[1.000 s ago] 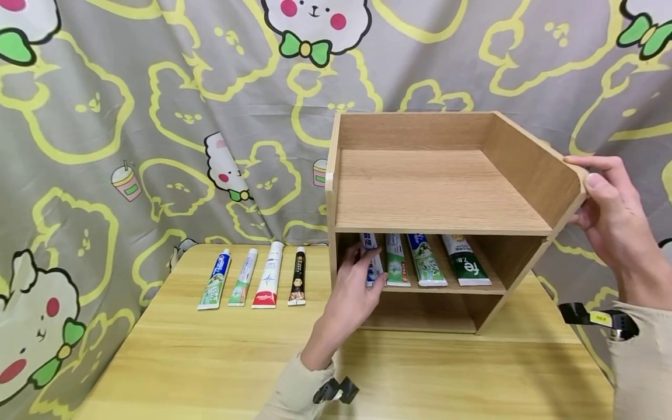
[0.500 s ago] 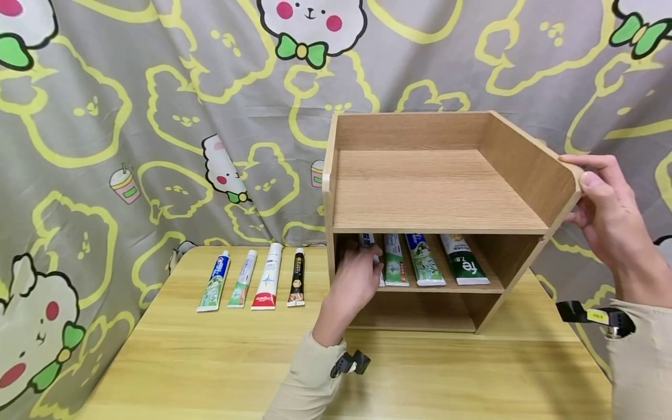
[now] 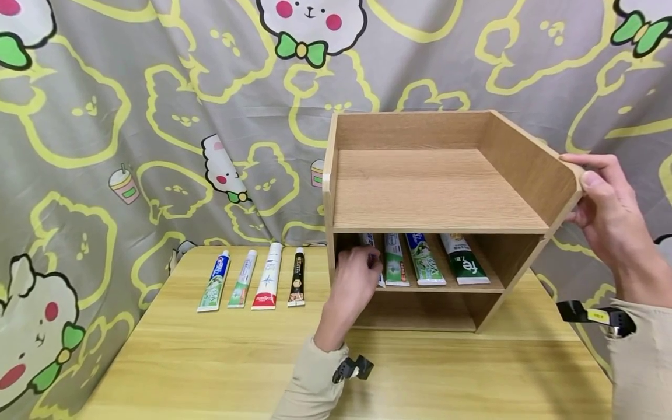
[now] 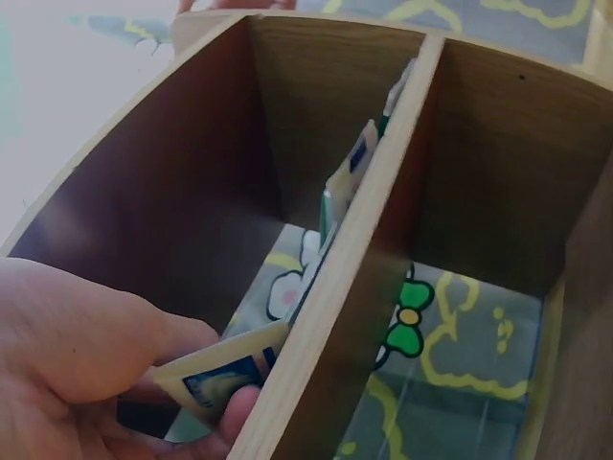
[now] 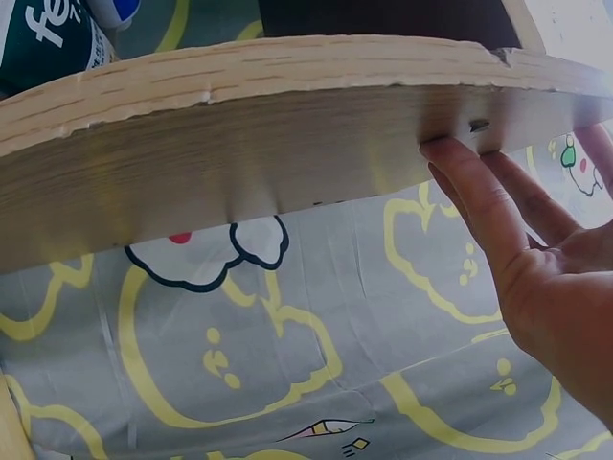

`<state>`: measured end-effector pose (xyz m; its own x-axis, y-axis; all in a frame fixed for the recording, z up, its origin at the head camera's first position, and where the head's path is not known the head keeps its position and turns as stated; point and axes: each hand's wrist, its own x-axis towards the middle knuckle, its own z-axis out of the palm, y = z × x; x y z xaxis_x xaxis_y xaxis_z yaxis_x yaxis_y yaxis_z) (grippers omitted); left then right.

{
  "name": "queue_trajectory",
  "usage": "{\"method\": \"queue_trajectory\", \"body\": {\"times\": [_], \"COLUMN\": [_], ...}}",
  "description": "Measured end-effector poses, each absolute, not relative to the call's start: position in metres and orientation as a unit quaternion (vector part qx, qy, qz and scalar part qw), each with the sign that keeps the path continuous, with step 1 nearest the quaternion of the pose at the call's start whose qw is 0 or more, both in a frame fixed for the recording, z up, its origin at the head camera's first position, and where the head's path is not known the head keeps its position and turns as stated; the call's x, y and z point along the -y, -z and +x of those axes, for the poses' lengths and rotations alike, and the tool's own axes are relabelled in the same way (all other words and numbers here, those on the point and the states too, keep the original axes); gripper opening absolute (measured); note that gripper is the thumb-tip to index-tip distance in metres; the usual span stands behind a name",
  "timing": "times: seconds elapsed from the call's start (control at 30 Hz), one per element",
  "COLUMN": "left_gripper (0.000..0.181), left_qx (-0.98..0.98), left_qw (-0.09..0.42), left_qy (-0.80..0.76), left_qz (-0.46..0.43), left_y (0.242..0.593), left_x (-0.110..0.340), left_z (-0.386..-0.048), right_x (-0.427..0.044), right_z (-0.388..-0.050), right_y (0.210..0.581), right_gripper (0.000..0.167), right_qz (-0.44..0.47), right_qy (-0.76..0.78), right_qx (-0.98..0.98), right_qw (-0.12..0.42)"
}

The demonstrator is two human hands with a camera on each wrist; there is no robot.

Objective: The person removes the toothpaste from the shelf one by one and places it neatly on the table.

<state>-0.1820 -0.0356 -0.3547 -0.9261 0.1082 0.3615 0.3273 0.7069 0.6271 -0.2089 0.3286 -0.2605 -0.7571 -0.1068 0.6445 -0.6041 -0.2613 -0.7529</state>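
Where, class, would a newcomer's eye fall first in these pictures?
Probably on the cartoon-print curtain filling the background, then the wooden shelf unit right of centre on the table. Left of the unit, four toothpaste tubes lie side by side. In the unit's middle compartment, the left grip pinches another tube.

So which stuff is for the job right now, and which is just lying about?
In the job:
toothpaste tube, pinched by the left hand
wooden shelf, held by the right hand

Not being touched, so maybe just lying about:
three other shelved tubes
four tubes on the table
patterned curtain behind
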Motion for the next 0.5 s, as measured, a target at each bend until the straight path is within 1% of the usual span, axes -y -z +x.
{"method": "queue_trajectory", "body": {"times": [0.17,0.27,0.37,0.5], "left_gripper": [0.023,0.022,0.021,0.023], "left_qx": [0.895,0.885,0.876,0.861], "left_qw": [0.140,0.151,0.173,0.197], "left_qy": [0.409,0.425,0.433,0.451], "left_qz": [-0.108,-0.118,-0.123,-0.127], "left_y": [0.356,0.358,0.361,0.365], "left_x": [0.037,0.037,0.036,0.035], "left_z": [-0.181,-0.178,-0.176,-0.171], "right_x": [-0.335,-0.337,-0.336,-0.333], "right_z": [-0.213,-0.214,-0.213,-0.208], "right_y": [0.263,0.264,0.263,0.260], "right_gripper": [0.040,0.041,0.041,0.039], "right_qz": [0.318,0.320,0.324,0.309], "right_qy": [-0.717,-0.720,-0.724,-0.719], "right_qx": [0.602,0.598,0.591,0.601], "right_qw": [0.151,0.149,0.146,0.163]}}
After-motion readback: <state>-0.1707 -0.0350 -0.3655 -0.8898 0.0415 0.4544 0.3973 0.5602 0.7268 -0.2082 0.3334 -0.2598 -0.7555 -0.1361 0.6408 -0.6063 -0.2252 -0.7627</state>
